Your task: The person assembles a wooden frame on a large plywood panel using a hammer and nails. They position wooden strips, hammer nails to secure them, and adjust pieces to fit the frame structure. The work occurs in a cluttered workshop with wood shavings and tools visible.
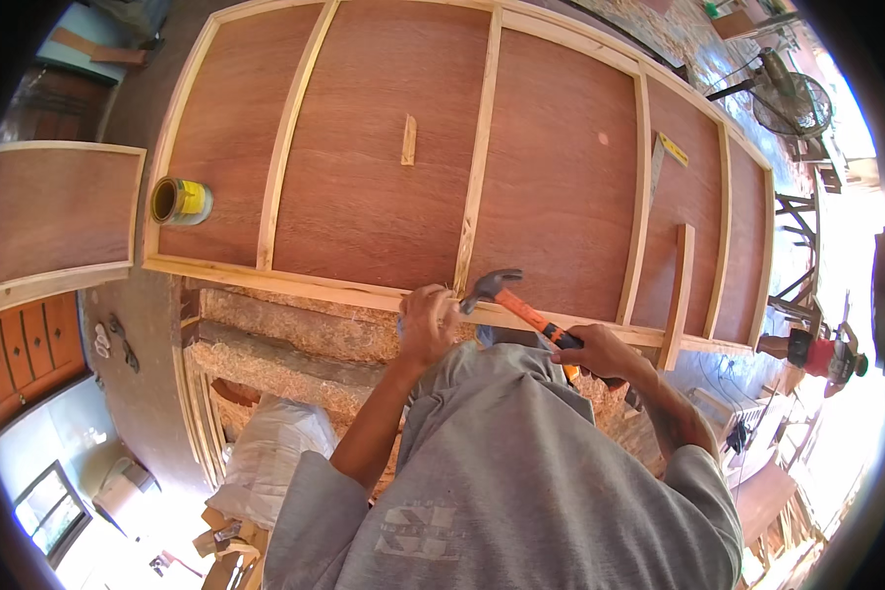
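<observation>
In my right hand (pixel 595 352) is a claw hammer (pixel 533 317) with an orange and black handle, its dark head at the near rail of a wooden-framed plywood panel (pixel 383 197). Just left of the hammer head, my left hand (pixel 430 317) rests at the same rail, close to where a cross strip (pixel 477 167) meets it. Its fingers are closed together; what they pinch, if anything, is too small to make out.
On the panel lie an open can (pixel 180 202), a small wood piece (pixel 408 140), a try square (pixel 666 157) and a loose batten (pixel 678 295) overhanging the near edge. Another framed panel (pixel 54 216) stands left. A fan (pixel 792 98) is far right; a white sack (pixel 277 457) sits lower left.
</observation>
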A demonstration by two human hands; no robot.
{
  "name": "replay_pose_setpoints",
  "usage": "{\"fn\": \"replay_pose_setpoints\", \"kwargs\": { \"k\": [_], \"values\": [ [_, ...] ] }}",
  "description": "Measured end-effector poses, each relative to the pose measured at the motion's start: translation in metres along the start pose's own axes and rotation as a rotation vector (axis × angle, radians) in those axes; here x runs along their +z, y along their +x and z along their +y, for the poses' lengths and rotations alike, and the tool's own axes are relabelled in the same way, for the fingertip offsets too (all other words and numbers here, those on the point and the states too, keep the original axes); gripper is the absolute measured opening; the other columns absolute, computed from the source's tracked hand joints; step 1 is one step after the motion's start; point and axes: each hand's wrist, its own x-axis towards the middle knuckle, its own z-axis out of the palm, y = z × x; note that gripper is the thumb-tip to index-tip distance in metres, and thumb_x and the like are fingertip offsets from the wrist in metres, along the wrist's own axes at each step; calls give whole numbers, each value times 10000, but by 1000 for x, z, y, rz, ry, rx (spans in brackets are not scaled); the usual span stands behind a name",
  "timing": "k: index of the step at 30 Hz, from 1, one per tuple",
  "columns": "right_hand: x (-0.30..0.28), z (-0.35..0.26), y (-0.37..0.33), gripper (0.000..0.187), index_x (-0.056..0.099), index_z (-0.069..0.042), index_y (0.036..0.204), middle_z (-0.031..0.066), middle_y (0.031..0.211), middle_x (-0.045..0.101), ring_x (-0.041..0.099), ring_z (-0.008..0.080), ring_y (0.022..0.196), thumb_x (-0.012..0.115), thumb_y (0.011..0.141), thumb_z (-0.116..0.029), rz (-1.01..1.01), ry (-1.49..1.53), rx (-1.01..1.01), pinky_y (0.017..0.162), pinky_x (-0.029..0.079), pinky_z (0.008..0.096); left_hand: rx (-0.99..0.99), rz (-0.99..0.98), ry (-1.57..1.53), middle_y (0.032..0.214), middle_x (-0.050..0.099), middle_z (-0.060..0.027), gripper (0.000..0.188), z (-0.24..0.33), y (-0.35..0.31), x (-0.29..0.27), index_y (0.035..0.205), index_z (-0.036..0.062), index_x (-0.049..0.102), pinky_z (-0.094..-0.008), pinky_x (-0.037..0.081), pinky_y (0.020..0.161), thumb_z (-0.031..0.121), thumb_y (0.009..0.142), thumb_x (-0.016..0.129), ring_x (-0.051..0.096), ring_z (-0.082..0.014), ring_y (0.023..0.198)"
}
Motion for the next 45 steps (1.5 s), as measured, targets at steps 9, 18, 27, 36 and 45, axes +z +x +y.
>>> {"fn": "replay_pose_setpoints", "kwargs": {
  "k": [9, 18, 27, 36, 45],
  "values": [
    [4, 59, -13, 343, 623, 8, 900, 32, 612, 549, 574, 117, 504, 772, 882, -301, 356, 192, 149, 458, 459, 315, -288, -481, 115, 1029, 716, -164, 275, -33, 57, 5, 1061, 53, 724, -486, 449, 954, 279, 939, 625, 657, -342, 1041],
    [45, 67, -11, 299, 593, -12, 858, 22, 646, 560, 562, 108, 501, 758, 891, -260, 332, 595, 97, 450, 451, 287, -375, -591, 36, 875, 716, -245, 247, -52, 70, 28, 880, 17, 764, -480, 540, 808, 247, 854, 676, 705, -413, 876],
    [27, 79, -38, 493, 561, 13, 1276, 59, 759, 624, 628, 134, 604, 771, 860, -147, 227, 556, 13, 491, 496, 299, -307, -560, -28, 942, 732, -222, 267, -58, 61, 21, 995, 24, 753, -450, 538, 823, 252, 907, 647, 712, -378, 917],
    [-70, 88, -59, 306, 621, 21, 1165, 76, 971, 674, 641, 137, 741, 679, 865, 12, 832, 955, -355, 682, 532, 270, -311, 177, -52, 1038, 695, -189, 323, -92, 49, -10, 1190, 24, 674, -488, 503, 904, 11, 888, 562, 649, -387, 983],
    [-32, -169, 86, 286, 638, -27, 1026, 107, 829, 671, 682, 255, 762, 731, 905, -269, 475, 25, -589, 643, 523, 389, -384, 315, 440, 1159, 615, -133, 322, -110, 47, -25, 1091, 106, 647, -450, 415, 1007, 35, 777, 638, 556, -330, 1164]
  ]
}}
